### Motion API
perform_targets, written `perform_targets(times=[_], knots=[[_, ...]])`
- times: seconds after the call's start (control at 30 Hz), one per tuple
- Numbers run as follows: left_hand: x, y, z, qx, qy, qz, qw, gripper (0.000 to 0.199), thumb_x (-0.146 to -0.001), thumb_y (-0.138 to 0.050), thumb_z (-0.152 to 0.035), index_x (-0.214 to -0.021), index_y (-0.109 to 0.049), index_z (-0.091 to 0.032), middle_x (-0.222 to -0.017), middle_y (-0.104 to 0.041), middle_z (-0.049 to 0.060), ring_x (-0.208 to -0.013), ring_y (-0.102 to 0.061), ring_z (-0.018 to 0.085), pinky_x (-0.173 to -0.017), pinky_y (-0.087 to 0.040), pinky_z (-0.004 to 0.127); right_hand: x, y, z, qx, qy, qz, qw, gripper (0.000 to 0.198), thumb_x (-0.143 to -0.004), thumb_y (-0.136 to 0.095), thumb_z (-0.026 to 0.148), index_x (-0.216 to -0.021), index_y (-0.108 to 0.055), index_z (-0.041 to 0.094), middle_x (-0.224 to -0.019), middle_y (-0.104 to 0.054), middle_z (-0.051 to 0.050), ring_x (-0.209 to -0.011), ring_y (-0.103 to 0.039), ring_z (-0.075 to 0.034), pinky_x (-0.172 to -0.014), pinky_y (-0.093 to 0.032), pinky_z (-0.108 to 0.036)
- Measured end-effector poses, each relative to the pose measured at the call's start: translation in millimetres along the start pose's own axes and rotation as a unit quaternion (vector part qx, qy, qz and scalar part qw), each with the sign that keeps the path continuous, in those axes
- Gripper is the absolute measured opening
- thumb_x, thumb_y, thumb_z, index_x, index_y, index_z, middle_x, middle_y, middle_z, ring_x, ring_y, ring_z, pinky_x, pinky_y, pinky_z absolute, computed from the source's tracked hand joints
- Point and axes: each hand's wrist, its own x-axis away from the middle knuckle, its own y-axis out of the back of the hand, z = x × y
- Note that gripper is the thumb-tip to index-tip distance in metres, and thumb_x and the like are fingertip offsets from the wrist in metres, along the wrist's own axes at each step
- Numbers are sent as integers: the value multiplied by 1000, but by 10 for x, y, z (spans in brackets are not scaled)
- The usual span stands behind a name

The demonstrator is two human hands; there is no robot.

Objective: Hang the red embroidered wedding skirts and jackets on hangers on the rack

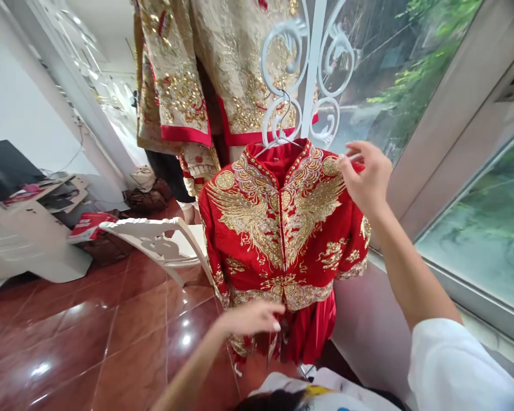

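A red jacket (257,240) with gold and silver embroidery and a stand-up collar hangs upright on a thin metal hanger (286,111). My right hand (368,174) is at the jacket's shoulder on the right, fingers loosely bent, with a gap between thumb and fingertips. Whether it touches the cloth is unclear. Low at the front hem is my left hand (255,317), slightly blurred, its fingers stretched out and nothing seen in them. Below the jacket hangs a pleated red skirt (314,331), partly hidden by the hem.
The hanger hooks on a white scrollwork metal stand (312,63). Behind it hang cream-and-gold embroidered garments (235,68) with red edges. A white chair (163,242) stands left of the jacket, and a white desk (34,240) farther left. The window frame (437,114) runs along the right.
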Motion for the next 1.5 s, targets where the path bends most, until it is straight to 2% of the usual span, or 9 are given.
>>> perform_targets(times=[0.07, 0.13, 0.2, 0.33, 0.53, 0.83, 1.0, 1.3, 1.5], knots=[[-32, 480, -739, -162, -148, -92, 971, 20, -69, -71, -33, -86, -72, -21, -83, -70, 6, -78, -64, 22, -74, -51, 36, -118, 35, -242, 85, 67, 18, 994, 31, -81, -55, 41, -101, -60, 17, -94, -61, -8, -89, -54, -19, -83, -40, -39], [-193, 970, -1367, -258, -311, -318, 858, 25, -78, -61, -39, -93, -69, -20, -91, -67, 4, -93, -60, 20, -92, -44, 40, -160, -24, -396, 142, 77, 61, 985, 36, -82, -54, 48, -98, -60, 17, -88, -60, -8, -89, -53, -22, -84, -39, -42], [-411, 1353, -1758, -354, -304, -396, 791, 36, -76, -61, -43, -100, -64, -17, -98, -64, 3, -104, -55, 21, -99, -37, 42, -165, -97, -464, 189, 54, 70, 978, 38, -79, -55, 53, -86, -58, 16, -76, -56, -6, -82, -51, -21, -80, -39, -42], [-624, 1561, -1966, -452, -148, -399, 784, 41, -77, -51, -55, -70, -59, -15, -69, -58, 3, -80, -58, 23, -77, -45, 35, -303, -19, -490, 173, -7, 118, 978, 43, -75, -60, 57, -62, -47, 18, -54, -37, 0, -63, -43, -14, -66, -37, -32], [-500, 1277, -1957, -495, -246, -560, 617, 41, -70, -63, -55, -86, -54, -19, -90, -60, 6, -93, -56, 25, -81, -41, 37, -531, 282, -754, -120, -105, 342, 926, 46, -69, -61, 62, -69, -55, 17, -59, -48, -1, -59, -43, -11, -54, -35, -27], [-564, 1658, -1830, -427, -175, -396, 794, 55, -70, -53, -70, -71, -56, -15, -60, -50, -2, -58, -42, 11, -55, -34, 23, -48, 195, -664, 119, -81, 137, 980, 44, -74, -58, 57, -60, -47, 17, -54, -39, 1, -54, -36, -10, -58, -34, -29], [-839, 1949, -1729, -166, -184, -304, 920, 87, -44, -56, -88, -90, -57, -14, -67, -62, 2, -70, -53, 16, -70, -49, 32, 301, -52, -603, 197, -14, -74, 977, 48, -85, -47, 55, -109, -54, 15, -102, -57, -13, -95, -52, -24, -85, -41, -43], [-658, 1898, -1636, -189, -219, -354, 889, 63, -61, -71, -64, -90, -62, -10, -76, -64, 1, -68, -53, 12, -76, -52, 33, 237, 272, -1004, 28, -68, 61, 995, 43, -84, -46, 57, -84, -58, 16, -75, -57, -3, -71, -51, -15, -70, -45, -32], [-746, 1911, -1547, -79, -170, -295, 937, 70, -54, -67, -74, -88, -59, -13, -78, -68, 8, -88, -63, 26, -77, -55, 38, 442, 134, -906, 58, -79, -93, 991, 45, -86, -40, 56, -82, -58, 15, -67, -51, 0, -63, -46, -13, -67, -41, -30]])
